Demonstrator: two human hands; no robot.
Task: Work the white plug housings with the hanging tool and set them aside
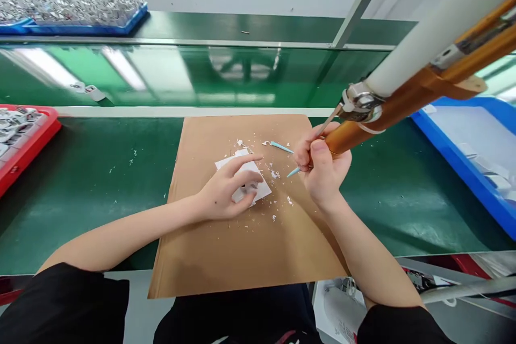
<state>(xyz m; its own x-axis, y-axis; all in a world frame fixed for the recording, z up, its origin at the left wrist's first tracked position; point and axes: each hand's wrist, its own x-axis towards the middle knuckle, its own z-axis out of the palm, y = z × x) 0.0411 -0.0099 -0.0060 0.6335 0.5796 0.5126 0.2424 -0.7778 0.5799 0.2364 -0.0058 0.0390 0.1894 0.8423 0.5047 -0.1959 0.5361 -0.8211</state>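
My left hand (228, 188) rests with fingers apart and curved over white sheets (264, 189) on a cardboard mat (237, 255). A small pale part (249, 187) with a dark spot shows between its thumb and fingers; whether they touch it is hard to see. Closed around the lower end of an orange tube (363, 129) is my right hand (322, 169). A metal clamp (360, 102) joins this tube to a thick white pipe (427, 32). Two light blue pointed pieces (281, 147) stick out left of my right hand, their other ends hidden behind it.
White shavings (275, 174) are scattered over the mat. A red tray (30, 156) of parts stands left, a blue bin (463, 164) right. A blue tray (88, 29) heaped with small metallic pieces sits on the upper shelf (237, 27). The green bench (100, 183) surrounds the mat.
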